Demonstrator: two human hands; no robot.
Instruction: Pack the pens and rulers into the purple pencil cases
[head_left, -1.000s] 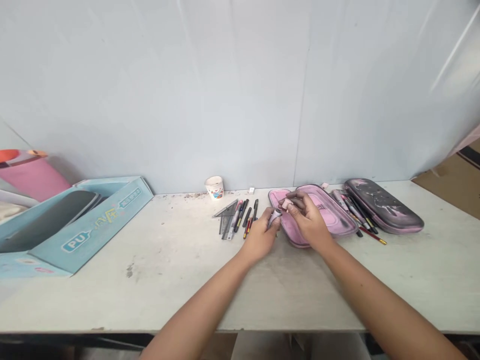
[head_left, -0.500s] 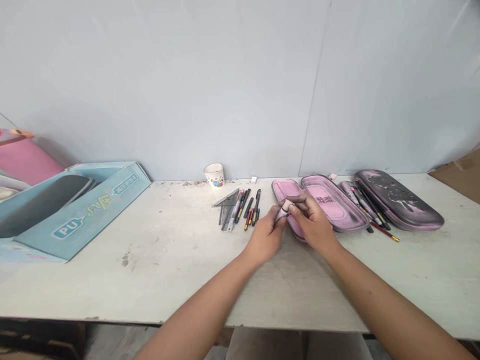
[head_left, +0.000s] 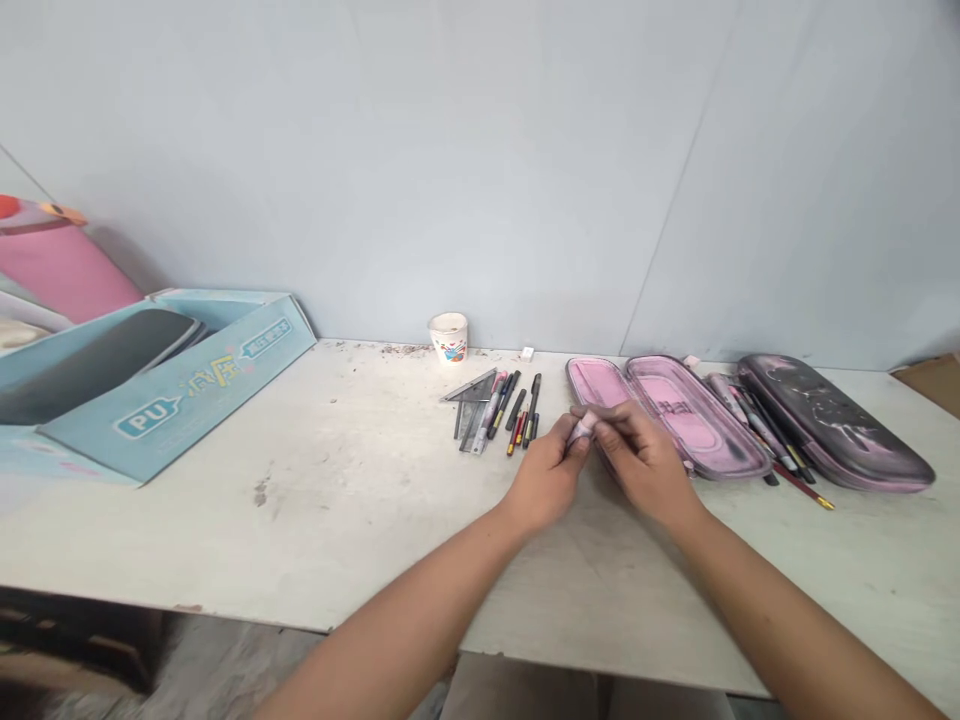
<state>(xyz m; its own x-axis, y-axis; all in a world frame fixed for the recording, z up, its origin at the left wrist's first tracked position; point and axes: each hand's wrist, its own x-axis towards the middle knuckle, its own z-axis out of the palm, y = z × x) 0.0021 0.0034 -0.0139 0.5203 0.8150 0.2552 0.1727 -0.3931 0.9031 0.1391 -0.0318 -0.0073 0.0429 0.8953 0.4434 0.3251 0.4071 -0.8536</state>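
Pink pen (head_left: 582, 430), short and smooth-barreled, gripped at center frame between the curled fingers of the left hand (head_left: 546, 478) and the pinching right hand (head_left: 641, 462), over an open, pink-lined pencil case (head_left: 697, 420) on a scuffed white tabletop (head_left: 300, 500). A marbled black-and-pink case (head_left: 832, 430) lies at right; loose pens (head_left: 516, 408) and a translucent set square (head_left: 472, 415) lie left.

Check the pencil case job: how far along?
Done, it seems: pens and a set square are laid out left of the open pink pencil case, more pens right of it. In hand: left hand and right hand both grip a small pink item. Left: those pens lie on the table, outside the case.
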